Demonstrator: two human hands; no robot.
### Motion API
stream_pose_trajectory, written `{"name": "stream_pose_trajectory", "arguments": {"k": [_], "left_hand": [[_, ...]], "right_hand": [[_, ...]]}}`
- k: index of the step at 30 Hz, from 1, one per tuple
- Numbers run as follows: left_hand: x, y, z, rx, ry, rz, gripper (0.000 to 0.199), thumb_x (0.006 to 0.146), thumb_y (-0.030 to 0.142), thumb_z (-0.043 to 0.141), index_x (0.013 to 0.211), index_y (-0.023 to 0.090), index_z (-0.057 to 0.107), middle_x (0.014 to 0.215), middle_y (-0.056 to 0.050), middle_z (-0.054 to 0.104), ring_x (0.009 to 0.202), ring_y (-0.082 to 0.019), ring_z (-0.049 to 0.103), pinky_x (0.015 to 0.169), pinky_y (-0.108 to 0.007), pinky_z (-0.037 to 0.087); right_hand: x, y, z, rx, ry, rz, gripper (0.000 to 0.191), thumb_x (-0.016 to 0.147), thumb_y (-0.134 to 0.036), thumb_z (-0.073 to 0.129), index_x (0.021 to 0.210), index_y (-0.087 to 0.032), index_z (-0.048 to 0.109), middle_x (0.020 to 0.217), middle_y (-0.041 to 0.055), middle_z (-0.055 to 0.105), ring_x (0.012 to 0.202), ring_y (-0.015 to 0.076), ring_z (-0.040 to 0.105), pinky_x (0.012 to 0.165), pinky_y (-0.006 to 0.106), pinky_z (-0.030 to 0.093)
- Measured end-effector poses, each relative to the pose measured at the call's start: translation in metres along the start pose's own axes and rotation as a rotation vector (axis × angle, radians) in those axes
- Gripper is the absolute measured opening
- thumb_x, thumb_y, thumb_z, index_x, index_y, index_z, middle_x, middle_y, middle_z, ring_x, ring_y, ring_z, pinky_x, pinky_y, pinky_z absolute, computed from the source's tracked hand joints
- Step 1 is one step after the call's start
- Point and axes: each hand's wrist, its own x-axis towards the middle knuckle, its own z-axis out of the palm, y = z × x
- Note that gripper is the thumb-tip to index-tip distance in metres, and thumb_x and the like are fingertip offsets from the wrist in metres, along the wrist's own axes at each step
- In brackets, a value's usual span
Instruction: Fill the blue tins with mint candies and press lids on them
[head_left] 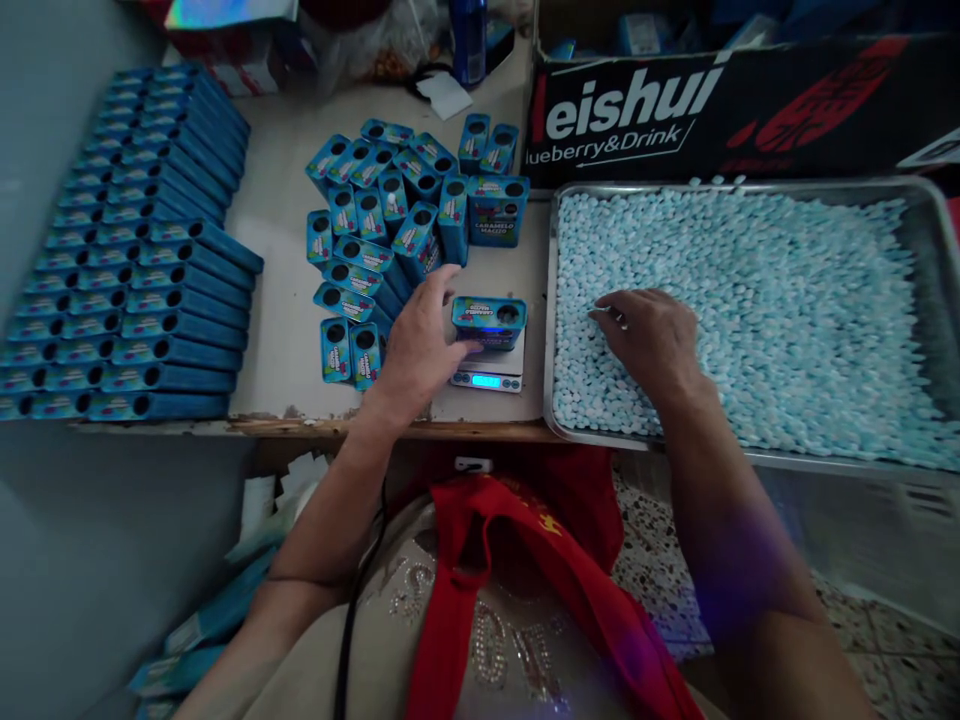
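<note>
Blue container (490, 316): 1, upright on digital scale (514, 370), left of metal tray (551, 330).
Left hand (421, 345): spread wide, curved beside container, thumb at its lower edge.
Right hand (654, 335): fingertips narrowed at pale-blue pieces (787, 300) in tray; cannot tell whether any are held.

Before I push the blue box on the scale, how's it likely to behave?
The blue box looks stiff, given its straight edges. It's narrow front to back, so a push that way might tip it. The round hole in its top looks open, so any contents could spill.
</note>
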Motion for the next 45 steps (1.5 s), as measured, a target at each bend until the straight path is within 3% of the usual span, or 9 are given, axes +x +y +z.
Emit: {"name": "stream_pose_trajectory", "arguments": {"k": [6,9,13,19,29,33,38,42,45], "left_hand": [[0.014,-0.003,0.024,-0.165,-0.047,-0.029,0.048,0.079,0.013,0.097,0.120,0.021,0.073,0.100,0.000,0.078,0.094,-0.024,0.076,0.086,-0.033,0.061],[0.026,0.018,0.024,-0.033,0.027,0.237,0.040,0.087,0.004,0.082,0.121,0.024,0.075,0.112,-0.003,0.080,0.109,-0.027,0.075,0.105,-0.041,0.059],[0.043,0.043,0.021,0.190,0.110,0.563,0.053,0.094,-0.003,0.059,0.128,0.033,0.078,0.127,-0.004,0.079,0.127,-0.029,0.069,0.134,-0.057,0.034],[0.059,0.023,0.044,0.206,0.100,0.473,0.045,0.089,0.000,0.060,0.122,0.024,0.079,0.118,-0.010,0.079,0.113,-0.033,0.068,0.103,-0.047,0.055],[0.055,0.018,0.056,-0.197,0.175,0.190,0.035,0.090,0.020,0.086,0.121,0.024,0.070,0.122,-0.007,0.078,0.119,-0.028,0.073,0.110,-0.042,0.056],[0.053,0.014,0.058,-0.331,0.131,0.088,0.045,0.082,0.011,0.088,0.123,0.025,0.072,0.125,-0.006,0.078,0.118,-0.027,0.074,0.107,-0.040,0.058],[0.049,0.018,0.056,-0.506,0.051,-0.036,0.048,0.076,0.009,0.089,0.119,0.023,0.074,0.118,-0.004,0.078,0.114,-0.026,0.075,0.099,-0.035,0.059],[0.047,0.023,0.054,-0.625,-0.010,-0.119,0.048,0.072,0.010,0.091,0.114,0.022,0.072,0.106,-0.001,0.076,0.102,-0.023,0.075,0.092,-0.032,0.059],[0.045,0.024,0.052,-0.656,-0.035,-0.152,0.047,0.071,0.011,0.093,0.111,0.022,0.071,0.101,0.000,0.075,0.096,-0.022,0.073,0.089,-0.030,0.058]], "right_hand": [[0.007,-0.023,0.001,0.702,0.059,0.337,0.035,0.095,-0.059,0.075,0.106,-0.026,0.079,0.087,0.0052,0.081,0.075,0.0223,0.072,0.073,0.038,0.060],[0.006,-0.040,-0.002,1.141,-0.048,0.515,0.037,0.096,-0.061,0.077,0.104,-0.025,0.078,0.094,0.0058,0.083,0.081,0.0204,0.077,0.077,0.034,0.064],[0.000,-0.065,-0.009,1.587,-0.140,0.651,0.035,0.109,-0.054,0.064,0.117,-0.024,0.078,0.113,0.0099,0.086,0.107,0.0239,0.083,0.103,0.041,0.067],[0.011,-0.085,-0.006,1.868,-0.197,0.765,0.011,0.106,-0.025,0.065,0.103,-0.022,0.075,0.108,0.0064,0.085,0.103,0.0185,0.082,0.107,0.036,0.067],[0.010,-0.073,0.000,1.642,-0.096,0.614,0.021,0.085,-0.018,0.082,0.106,-0.020,0.083,0.104,0.0093,0.086,0.102,0.0232,0.084,0.107,0.037,0.069],[0.015,-0.079,-0.021,1.103,0.140,0.352,0.019,0.097,-0.035,0.074,0.111,-0.028,0.085,0.113,0.0051,0.087,0.112,0.0275,0.084,0.112,0.051,0.066],[0.029,-0.092,-0.033,0.480,0.014,-0.070,0.045,0.097,-0.011,0.055,0.118,-0.034,0.088,0.141,0.0018,0.082,0.136,0.0306,0.076,0.121,0.054,0.058],[0.030,-0.088,-0.030,0.402,0.057,-0.071,0.058,0.095,-0.008,0.051,0.139,-0.031,0.081,0.141,0.0050,0.082,0.129,0.0302,0.079,0.113,0.051,0.063],[0.025,-0.077,-0.030,0.443,0.183,0.035,0.041,0.100,-0.020,0.054,0.126,-0.030,0.085,0.123,0.0065,0.087,0.111,0.0300,0.084,0.105,0.052,0.066]]}}
